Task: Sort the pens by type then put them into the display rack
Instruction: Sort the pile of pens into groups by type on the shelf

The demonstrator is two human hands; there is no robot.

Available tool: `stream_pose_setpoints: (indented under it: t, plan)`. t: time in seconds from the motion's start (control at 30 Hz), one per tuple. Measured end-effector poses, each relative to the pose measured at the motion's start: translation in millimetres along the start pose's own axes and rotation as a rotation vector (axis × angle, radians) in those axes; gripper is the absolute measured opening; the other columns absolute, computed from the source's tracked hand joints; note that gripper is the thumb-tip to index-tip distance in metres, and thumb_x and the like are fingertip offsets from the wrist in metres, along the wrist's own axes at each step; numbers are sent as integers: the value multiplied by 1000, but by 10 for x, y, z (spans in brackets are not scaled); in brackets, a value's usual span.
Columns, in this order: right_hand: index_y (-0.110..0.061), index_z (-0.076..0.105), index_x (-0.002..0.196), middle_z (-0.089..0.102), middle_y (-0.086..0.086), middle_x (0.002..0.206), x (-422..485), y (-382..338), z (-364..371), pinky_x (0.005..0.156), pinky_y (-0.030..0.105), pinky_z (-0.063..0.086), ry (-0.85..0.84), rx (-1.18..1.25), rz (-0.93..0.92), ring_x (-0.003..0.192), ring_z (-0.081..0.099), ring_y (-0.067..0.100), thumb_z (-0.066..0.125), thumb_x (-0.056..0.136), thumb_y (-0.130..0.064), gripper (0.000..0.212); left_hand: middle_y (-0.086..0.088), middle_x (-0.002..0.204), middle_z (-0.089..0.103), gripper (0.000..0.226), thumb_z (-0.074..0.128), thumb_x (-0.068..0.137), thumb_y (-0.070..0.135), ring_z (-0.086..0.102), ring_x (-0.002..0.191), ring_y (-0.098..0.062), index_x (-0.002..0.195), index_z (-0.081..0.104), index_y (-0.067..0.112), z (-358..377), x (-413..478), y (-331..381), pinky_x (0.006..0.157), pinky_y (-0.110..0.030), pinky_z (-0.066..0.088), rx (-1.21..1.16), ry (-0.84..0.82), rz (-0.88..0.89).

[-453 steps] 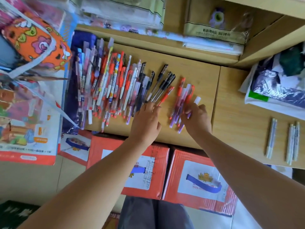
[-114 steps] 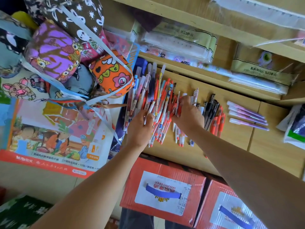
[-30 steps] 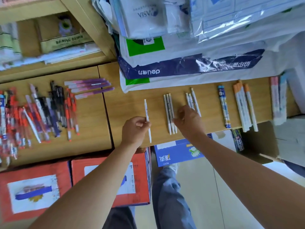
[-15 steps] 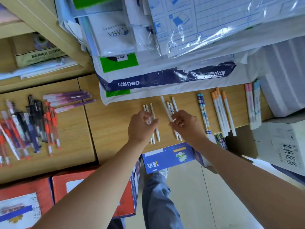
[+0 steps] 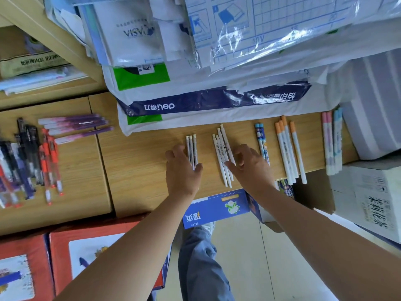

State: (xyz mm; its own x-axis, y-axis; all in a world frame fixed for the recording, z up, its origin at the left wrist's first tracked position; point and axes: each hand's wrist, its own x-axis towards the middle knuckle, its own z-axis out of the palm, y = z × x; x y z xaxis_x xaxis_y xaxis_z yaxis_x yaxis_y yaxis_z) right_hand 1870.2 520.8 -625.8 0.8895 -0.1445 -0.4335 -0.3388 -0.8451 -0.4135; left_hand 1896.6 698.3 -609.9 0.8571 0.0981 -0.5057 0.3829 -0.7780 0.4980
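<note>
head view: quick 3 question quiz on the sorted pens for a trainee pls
1. True or false: the orange-capped pens lie left of the purple pens.
2. How many white pens are in the small group at the left hand? A one, B three, C six.
3. Which hand touches the larger white group?
Key: 1 false; 2 B; 3 the right hand.
</note>
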Motion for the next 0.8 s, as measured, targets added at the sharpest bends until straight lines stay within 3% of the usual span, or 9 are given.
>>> stream_pose_setpoints:
  t: [0.17,0.27,0.47,0.57,0.67,0.8]
  plan:
    - [-17,54,106,60,1,92,1,-17,-26,66,38,54,1,-14,-13,77,61,22,59,90,-40,28,-12,125,45,55,71,82,26,54,103,-25,126,42,10,-37,50,-82,81,-33,48,-11,-45,50]
    - [-17,56,101,61,1,93,25,-132,-98,62,40,54,59,-13,-56,73,61,22,60,90,-35,22,-9,123,46,46,68,84,26,51,109,-24,124,47,13,-173,52,-190,89,-37,47,11,-74,78]
    - [-15,63,104,62,-3,93,7,-1056,-64,66,36,52,44,150,-326,70,60,13,61,88,-16,16,2,121,55,28,58,87,32,39,122,-23,115,59,26,-936,-35,-729,101,-39,26,305,113,110]
    - [-20,60,115,61,-3,111,-114,-1730,229,74,33,50,-104,86,-433,88,62,15,60,89,-21,25,2,121,55,25,60,86,26,40,124,-25,110,62,24,-1431,-130,-1301,106,-46,27,322,175,91]
    - [-22,50,132,51,0,136,-275,-2437,655,92,37,46,-273,-31,-538,116,54,23,56,91,-26,42,-4,121,55,28,61,84,22,46,119,-29,111,60,16,-1903,-188,-1976,102,-45,35,361,260,79]
    - [-26,23,151,8,-1,161,-504,-3178,1230,112,37,28,-441,-300,-535,143,23,21,47,97,-35,60,-12,124,54,38,62,80,16,48,118,-35,117,57,12,-2371,-243,-2844,99,-47,38,372,289,9]
